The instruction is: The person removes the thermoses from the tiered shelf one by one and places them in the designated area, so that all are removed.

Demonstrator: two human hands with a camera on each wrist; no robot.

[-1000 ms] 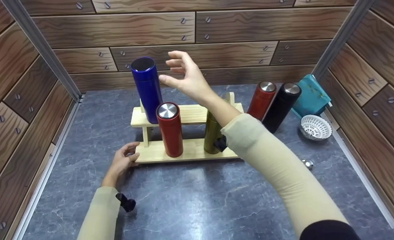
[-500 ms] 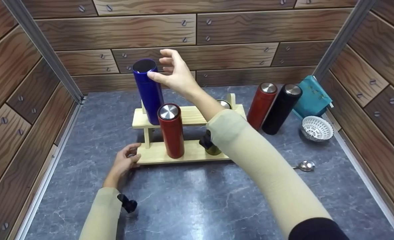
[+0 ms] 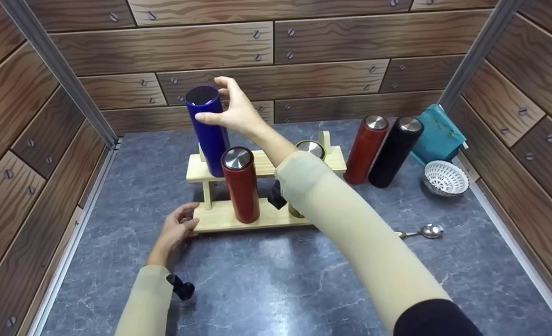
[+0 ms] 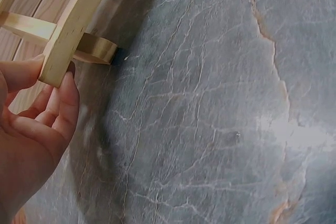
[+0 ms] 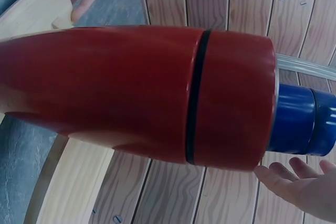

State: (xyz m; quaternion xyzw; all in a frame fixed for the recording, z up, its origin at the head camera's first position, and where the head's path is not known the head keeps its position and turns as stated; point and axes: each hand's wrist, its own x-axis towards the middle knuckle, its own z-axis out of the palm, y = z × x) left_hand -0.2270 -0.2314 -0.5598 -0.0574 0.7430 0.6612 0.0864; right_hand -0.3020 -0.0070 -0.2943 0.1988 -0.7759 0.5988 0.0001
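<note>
Blue bottle [image 3: 210,135] stands upright on the upper shelf of the wooden rack [image 3: 210,218], left end; long axis vertical, dark top end up. Right hand [image 3: 234,109] is the nearer one, just right of the bottle's upper part and level with it. It's a loose C, thumb and fingers well apart: in the head view the thumb overlaps the bottle's near face, fingers go round toward the far side. Nothing gripped as far as I see; can't tell whether skin touches. Palm looks turned left, forearm reaching in from lower right, above the rack and in front of part of the gold bottle [image 3: 311,148]. Front red bottle [image 3: 241,186] is upright on the lower shelf, nearer the person and slightly right of the blue one. Left hand [image 3: 175,226] is low, pinching the lower shelf's left end between thumb and fingers.
</note>
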